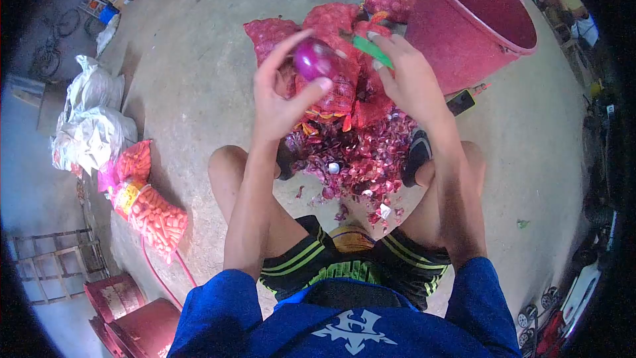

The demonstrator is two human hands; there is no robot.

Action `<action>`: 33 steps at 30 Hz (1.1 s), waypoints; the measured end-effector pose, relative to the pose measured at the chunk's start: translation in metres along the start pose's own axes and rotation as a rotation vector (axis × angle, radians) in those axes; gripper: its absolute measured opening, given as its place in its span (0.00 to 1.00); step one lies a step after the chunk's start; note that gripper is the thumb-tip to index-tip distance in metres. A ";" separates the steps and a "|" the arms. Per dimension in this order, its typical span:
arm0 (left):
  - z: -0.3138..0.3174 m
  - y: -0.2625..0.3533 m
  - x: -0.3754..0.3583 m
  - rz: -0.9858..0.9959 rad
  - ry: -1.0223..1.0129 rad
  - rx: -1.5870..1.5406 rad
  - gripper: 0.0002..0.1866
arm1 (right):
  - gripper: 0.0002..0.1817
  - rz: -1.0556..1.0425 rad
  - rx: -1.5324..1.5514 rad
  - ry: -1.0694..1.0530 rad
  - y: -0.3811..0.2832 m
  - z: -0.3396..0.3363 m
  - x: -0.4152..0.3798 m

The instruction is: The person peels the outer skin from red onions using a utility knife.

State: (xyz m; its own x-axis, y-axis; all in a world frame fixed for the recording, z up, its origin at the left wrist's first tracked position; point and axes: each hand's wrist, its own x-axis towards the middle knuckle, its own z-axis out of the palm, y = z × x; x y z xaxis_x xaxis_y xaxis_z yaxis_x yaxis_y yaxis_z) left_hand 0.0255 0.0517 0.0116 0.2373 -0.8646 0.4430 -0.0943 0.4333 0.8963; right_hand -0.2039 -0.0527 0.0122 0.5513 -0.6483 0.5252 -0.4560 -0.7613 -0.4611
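Cradling the peeled red onion (313,58) in your left hand (281,96), grip closed round it, thumb under, fingers over; it looks smooth, firm and likely slippery, so hold its widest part. Right of it, your right hand (409,79) pinches a green-handled knife (371,50) above the mesh sacks (344,93).

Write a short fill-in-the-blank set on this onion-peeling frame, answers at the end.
1. The left hand holds a peeled purple ____.
2. The right hand holds a tool with a ____ handle.
3. Right of the mesh sacks stands a big red ____.
4. A bag of ____ lies on the floor at left.
Answers: onion; green; tub; carrots
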 end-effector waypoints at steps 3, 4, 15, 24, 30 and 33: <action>0.006 0.003 0.000 0.244 -0.111 0.472 0.38 | 0.23 -0.087 -0.115 0.002 -0.009 0.001 0.001; 0.008 0.002 -0.001 0.239 -0.131 0.586 0.38 | 0.24 -0.154 -0.176 -0.006 -0.009 0.001 0.002; -0.016 -0.018 0.005 -0.371 0.247 -0.434 0.20 | 0.29 0.149 0.439 -0.109 -0.007 -0.014 0.001; -0.011 -0.023 0.002 -0.525 0.204 -0.917 0.23 | 0.24 0.067 0.425 -0.151 -0.022 -0.004 0.000; -0.004 -0.015 -0.005 -0.394 0.077 -0.798 0.42 | 0.20 -0.100 0.332 -0.039 -0.028 0.003 -0.001; 0.000 -0.015 -0.003 -0.327 0.079 -0.703 0.42 | 0.19 -0.103 0.248 -0.113 -0.031 -0.002 -0.002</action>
State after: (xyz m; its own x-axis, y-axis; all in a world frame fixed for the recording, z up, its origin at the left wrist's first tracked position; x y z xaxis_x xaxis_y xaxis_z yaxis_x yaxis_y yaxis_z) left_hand 0.0263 0.0481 -0.0029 0.2178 -0.9670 0.1321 0.6215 0.2418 0.7452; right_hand -0.1916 -0.0278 0.0271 0.6668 -0.5515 0.5012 -0.2165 -0.7869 -0.5779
